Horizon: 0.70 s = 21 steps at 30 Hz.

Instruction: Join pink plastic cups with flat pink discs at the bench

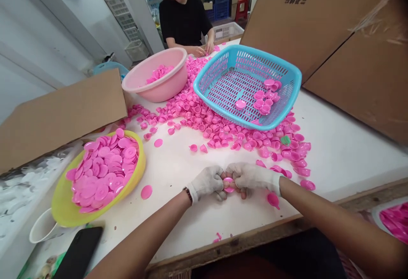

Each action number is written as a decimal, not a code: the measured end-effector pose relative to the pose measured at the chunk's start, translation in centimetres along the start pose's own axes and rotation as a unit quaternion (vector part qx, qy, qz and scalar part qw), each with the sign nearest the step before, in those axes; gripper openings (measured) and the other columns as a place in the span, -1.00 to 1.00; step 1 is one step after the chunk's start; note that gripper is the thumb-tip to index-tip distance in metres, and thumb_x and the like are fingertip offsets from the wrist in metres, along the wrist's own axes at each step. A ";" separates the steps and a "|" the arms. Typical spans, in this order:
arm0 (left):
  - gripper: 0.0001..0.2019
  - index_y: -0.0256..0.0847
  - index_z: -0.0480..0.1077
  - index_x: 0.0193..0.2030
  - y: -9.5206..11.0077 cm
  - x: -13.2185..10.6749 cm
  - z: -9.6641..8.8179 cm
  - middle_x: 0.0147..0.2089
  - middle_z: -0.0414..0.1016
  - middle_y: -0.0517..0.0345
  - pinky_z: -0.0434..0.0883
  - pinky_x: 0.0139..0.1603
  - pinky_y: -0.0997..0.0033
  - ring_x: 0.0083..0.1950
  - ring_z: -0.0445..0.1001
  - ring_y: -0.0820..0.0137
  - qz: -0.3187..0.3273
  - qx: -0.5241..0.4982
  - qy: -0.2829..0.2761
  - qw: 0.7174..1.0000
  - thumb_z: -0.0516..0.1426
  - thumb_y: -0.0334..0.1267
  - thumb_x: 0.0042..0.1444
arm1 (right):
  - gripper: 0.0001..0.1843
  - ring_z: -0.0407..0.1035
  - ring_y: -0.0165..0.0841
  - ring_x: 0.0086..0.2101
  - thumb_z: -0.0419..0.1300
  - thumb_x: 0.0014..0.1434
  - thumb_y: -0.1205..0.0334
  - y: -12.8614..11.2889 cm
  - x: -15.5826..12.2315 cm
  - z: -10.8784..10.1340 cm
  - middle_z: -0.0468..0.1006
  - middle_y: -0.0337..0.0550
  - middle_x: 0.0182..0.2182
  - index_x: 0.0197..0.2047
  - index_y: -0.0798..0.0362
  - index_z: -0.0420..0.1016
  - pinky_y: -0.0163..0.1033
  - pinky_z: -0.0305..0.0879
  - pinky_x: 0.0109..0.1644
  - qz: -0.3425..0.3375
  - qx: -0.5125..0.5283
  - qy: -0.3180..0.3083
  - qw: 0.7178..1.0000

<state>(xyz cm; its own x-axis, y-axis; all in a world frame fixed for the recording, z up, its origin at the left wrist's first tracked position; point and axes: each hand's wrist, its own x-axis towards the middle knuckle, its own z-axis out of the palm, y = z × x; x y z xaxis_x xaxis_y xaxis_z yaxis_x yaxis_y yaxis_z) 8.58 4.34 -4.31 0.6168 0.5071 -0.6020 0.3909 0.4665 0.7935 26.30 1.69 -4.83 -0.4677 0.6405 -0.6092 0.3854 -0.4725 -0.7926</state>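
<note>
My left hand (208, 181) and my right hand (251, 176), both in white cloth gloves, meet above the white table (334, 151) near its front edge. Together they pinch one small pink plastic piece (228, 184) between the fingertips. A heap of pink cup-shaped pieces (223, 126) spreads across the table just beyond my hands. A yellow bowl (63, 204) at the left is full of flat pink discs (103, 168). A blue plastic basket (287, 100) behind the heap holds a few pink pieces.
A pink basin (165, 88) with pink pieces stands at the back left. Another person in a black top (185, 20) works at the far end. Cardboard sheets (334, 37) lean at the right and left. A black phone (79, 251) and a white cup (41, 228) lie near the front left.
</note>
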 end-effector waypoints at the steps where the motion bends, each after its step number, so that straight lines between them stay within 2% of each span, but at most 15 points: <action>1: -0.60 -0.27 0.26 -0.34 -0.1 -0.1 0.0 -0.58 0.42 0.20 0.39 -0.58 0.50 -0.60 0.43 0.47 0.005 0.007 -0.002 1.000 0.29 -0.06 -0.17 | -0.86 0.34 -0.51 -0.70 0.15 0.12 0.22 -0.1 0.2 -0.1 0.39 -0.39 -0.65 -0.32 0.04 0.23 -0.45 0.28 -0.59 0.003 0.017 -0.015 1.000; 4: -0.64 -0.25 0.26 -0.30 -0.3 -0.5 0.2 -0.55 0.41 0.22 0.37 -0.57 0.51 -0.57 0.44 0.45 0.020 0.057 0.018 0.998 0.25 -0.09 -0.13 | -0.98 0.37 -0.50 -0.69 0.06 0.15 0.30 -0.1 0.6 -0.2 0.44 -0.35 -0.63 -0.30 0.04 0.26 -0.43 0.32 -0.55 0.008 0.045 -0.017 0.999; 7: -0.75 -0.22 0.24 -0.33 -0.4 -0.6 0.7 -0.54 0.36 0.28 0.28 -0.61 0.54 -0.58 0.42 0.45 0.038 0.146 0.077 0.986 0.20 -0.21 -0.11 | -0.97 0.33 -0.49 -0.73 0.05 0.13 0.34 -0.1 0.8 0.4 0.44 -0.34 -0.66 -0.34 0.03 0.25 -0.41 0.29 -0.59 0.025 0.033 0.020 0.999; 11: -0.88 -0.20 0.25 -0.40 0.2 -0.7 1.5 -0.53 0.35 0.27 0.23 -0.55 0.52 -0.56 0.36 0.47 0.068 0.261 0.115 0.956 0.13 -0.35 -0.12 | -0.93 0.28 -0.47 -0.76 0.07 0.12 0.33 -0.3 0.6 1.3 0.40 -0.32 -0.70 -0.41 0.02 0.26 -0.40 0.19 -0.64 0.015 0.022 0.042 0.999; 14: -0.87 -0.20 0.30 -0.36 0.0 -1.5 1.7 -0.51 0.36 0.23 0.21 -0.47 0.47 -0.47 0.36 0.41 0.111 0.330 0.162 0.923 0.15 -0.31 -0.10 | -0.93 0.26 -0.46 -0.76 0.08 0.08 0.35 -0.4 0.3 1.9 0.37 -0.32 -0.73 -0.42 0.02 0.27 -0.40 0.12 -0.67 -0.007 0.008 0.065 0.998; 18: -0.74 -0.18 0.34 -0.15 -1.1 -4.8 0.9 -0.37 0.42 0.16 0.27 -0.33 0.41 -0.36 0.39 0.35 0.144 0.369 0.239 0.887 0.16 -0.20 -0.01 | -0.94 0.27 -0.45 -0.74 0.08 0.02 0.35 -1.3 -1.2 1.5 0.37 -0.28 -0.74 -0.46 0.05 0.28 -0.40 0.11 -0.66 -0.057 0.005 0.090 0.994; 20: -0.74 -0.19 0.34 -0.13 -1.5 -7.7 -0.2 -0.23 0.44 0.08 0.30 -0.21 0.36 -0.27 0.42 0.32 0.117 0.402 0.289 0.861 0.14 -0.20 0.03 | -0.99 0.37 -0.44 -0.62 0.04 0.04 0.32 -2.2 -2.6 0.4 0.45 -0.24 -0.61 -0.40 0.04 0.25 -0.40 0.21 -0.56 -0.108 0.030 0.126 0.986; 21: -0.76 -0.19 0.35 -0.13 -1.7 -9.2 -0.9 -0.18 0.43 0.06 0.30 -0.17 0.35 -0.22 0.43 0.30 0.086 0.429 0.307 0.845 0.12 -0.22 0.04 | -0.94 0.42 -0.43 -0.54 0.00 0.05 0.30 -2.7 -3.4 -0.4 0.49 -0.23 -0.51 -0.33 0.02 0.23 -0.39 0.25 -0.50 -0.146 0.053 0.158 0.975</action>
<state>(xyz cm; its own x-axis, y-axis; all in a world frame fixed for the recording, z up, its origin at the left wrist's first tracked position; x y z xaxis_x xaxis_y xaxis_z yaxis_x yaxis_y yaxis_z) 1.64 -0.48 -0.20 0.3475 0.9172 -0.1948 0.8451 -0.2164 0.4888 27.15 1.01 -0.57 -0.2698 0.9041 -0.3313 0.1793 -0.2909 -0.9398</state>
